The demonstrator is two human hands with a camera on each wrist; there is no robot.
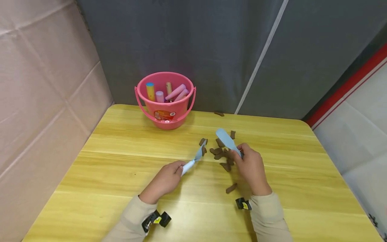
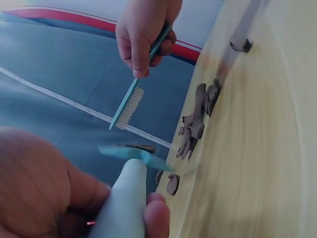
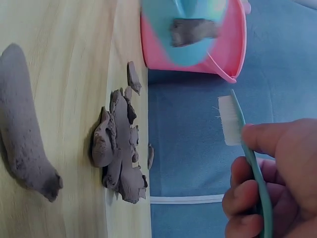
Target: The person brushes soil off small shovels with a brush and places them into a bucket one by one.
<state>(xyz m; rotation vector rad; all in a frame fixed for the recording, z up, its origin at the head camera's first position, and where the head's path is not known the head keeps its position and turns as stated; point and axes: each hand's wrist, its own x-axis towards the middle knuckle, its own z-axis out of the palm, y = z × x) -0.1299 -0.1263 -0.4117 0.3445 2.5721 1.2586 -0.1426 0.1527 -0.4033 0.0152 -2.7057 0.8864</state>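
My left hand (image 1: 165,179) grips the white handle of a small light-blue shovel (image 1: 198,155). One brown clay-like piece (image 3: 193,32) lies on its blade, blurred in the right wrist view. In my right hand (image 1: 251,167) is a light-blue brush (image 1: 226,138), pinched by its handle; its white bristles (image 3: 229,120) show in the right wrist view. The brush is raised off the table, its head above a loose cluster of brown pieces (image 1: 216,151). Another piece (image 2: 172,184) sits on the table near the shovel's blade.
At the back left of the wooden table (image 1: 105,161) stands a pink bucket (image 1: 181,111) with several tubes and sticks inside. A single brown piece (image 1: 231,188) lies closer to the front, and another (image 1: 219,114) by the back edge. A dark grey panel (image 1: 196,50) rises behind.
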